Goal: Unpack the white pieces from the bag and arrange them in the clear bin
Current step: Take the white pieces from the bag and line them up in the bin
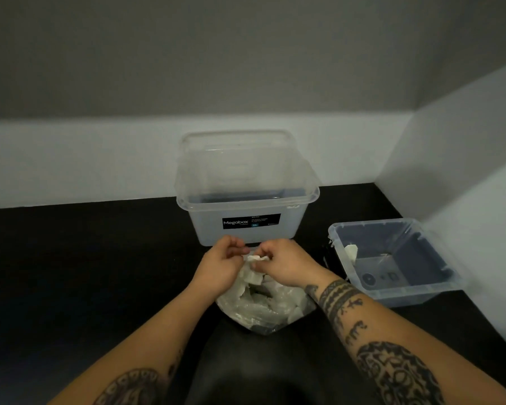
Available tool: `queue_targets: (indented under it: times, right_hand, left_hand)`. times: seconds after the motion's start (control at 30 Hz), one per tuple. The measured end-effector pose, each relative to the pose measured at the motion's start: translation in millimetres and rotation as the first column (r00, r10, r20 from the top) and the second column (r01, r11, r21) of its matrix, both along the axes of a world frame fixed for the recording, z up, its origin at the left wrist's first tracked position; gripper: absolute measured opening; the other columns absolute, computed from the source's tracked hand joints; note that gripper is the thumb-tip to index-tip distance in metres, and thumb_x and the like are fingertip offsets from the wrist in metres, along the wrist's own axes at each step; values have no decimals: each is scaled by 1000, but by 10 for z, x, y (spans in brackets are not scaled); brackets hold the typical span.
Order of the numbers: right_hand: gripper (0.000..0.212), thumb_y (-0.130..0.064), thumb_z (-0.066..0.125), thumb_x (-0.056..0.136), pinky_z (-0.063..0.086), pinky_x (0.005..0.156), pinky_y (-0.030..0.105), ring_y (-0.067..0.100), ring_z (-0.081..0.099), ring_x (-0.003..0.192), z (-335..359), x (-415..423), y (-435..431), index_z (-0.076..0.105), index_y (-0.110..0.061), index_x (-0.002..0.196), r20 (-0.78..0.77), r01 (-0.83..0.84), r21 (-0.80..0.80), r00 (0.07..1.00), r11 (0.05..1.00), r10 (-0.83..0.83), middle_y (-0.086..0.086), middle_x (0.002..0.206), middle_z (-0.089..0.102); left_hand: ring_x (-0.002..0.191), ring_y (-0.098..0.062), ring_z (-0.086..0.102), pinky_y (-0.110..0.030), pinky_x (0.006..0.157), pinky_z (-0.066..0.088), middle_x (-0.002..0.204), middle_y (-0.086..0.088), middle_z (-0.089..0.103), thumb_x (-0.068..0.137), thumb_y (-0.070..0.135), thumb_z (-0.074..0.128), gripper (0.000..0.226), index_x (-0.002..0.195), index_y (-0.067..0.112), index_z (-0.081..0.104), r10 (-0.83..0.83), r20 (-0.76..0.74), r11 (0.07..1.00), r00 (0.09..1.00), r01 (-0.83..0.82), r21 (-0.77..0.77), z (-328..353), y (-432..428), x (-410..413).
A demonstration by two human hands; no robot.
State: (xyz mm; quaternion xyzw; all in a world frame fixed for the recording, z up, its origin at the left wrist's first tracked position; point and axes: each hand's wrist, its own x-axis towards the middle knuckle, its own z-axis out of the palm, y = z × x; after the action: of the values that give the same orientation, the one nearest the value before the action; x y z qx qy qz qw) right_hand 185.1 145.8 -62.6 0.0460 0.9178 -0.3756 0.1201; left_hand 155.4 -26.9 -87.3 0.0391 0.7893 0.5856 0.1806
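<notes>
Fingers of both hands are curled tight at the mouth of the clear plastic bag (263, 305), where the left hand (221, 266) and the right hand (287, 266) meet almost knuckle to knuckle. Between them they pinch a small white piece (256, 258) at the bag's top edge; whether each hand also grips the bag film itself cannot be told. Just below that piece, more white pieces (253, 277) show through the crumpled film, filling the bag down to its near end, which lies on the black table (85, 258) in the middle of the scene.

Right behind the hands, on the far side, stands the large clear bin (247, 200) with a black label reading Megabox on its near wall; its clear lid leans upright behind it against the wall. Its bottom looks bare from this angle, though the near wall hides part of it.

To the right, near the corner of the room, a smaller clear bin (392, 261) sits on the table, apart from the bag. One white piece (351, 252) rests inside it against its left wall, and a small dark round marking shows on its floor.

Both forearms reach in from the near edge, each carrying dark tattoos, the right one banded near the wrist
</notes>
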Motion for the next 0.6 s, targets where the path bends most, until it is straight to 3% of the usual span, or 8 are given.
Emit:
queue_targets:
  times: [0.1,0.17,0.3,0.4,0.53,0.6]
  right_hand:
    - [10,-28,77,88,61,81,36,20,74,87,195,-40,9,75,-20,95,16,38,-218,999,975,-35,3,93,78]
    - [11,-18,74,91,62,80,32,19,75,90,262,-47,21,75,-14,102,51,49,-302,998,952,-35,5,97,78]
    - [18,-22,73,93,59,84,29,16,74,93,297,-34,72,76,-18,110,-16,15,-198,1000,980,-19,0,99,78]
    - [18,-25,73,93,56,86,23,5,71,93,271,-22,117,77,-21,110,-72,54,-176,995,983,-68,-7,100,77]
    - [19,-26,69,95,49,74,12,-2,67,88,244,-6,152,76,-23,113,-136,93,-148,984,985,-114,-9,100,75]
    - [16,-28,68,96,51,75,16,1,68,87,222,-18,182,77,-24,109,-160,144,-147,973,979,-167,-9,97,75]
  left_hand:
    - [111,-30,69,-41,92,55,120,-12,72,77,17,60,48,125,15,64,-173,270,916,947,54,399,156,32,8]
    - [117,-41,67,-50,97,55,127,-21,70,85,22,53,51,133,11,62,-322,383,825,866,59,562,214,44,28]
    - [111,-41,71,-42,90,61,125,-29,69,105,12,41,37,139,9,57,-342,414,799,843,29,601,232,48,41]
    - [104,-34,75,-37,87,62,123,-28,70,109,9,41,33,137,9,57,-321,415,797,851,6,604,234,38,54]
    - [95,-26,78,-33,79,65,118,-23,74,107,11,49,27,132,8,61,-231,393,832,890,-29,554,227,38,89]
    - [94,-26,78,-32,72,65,117,-22,75,107,10,51,25,129,7,62,-176,395,835,902,-77,546,211,34,88]
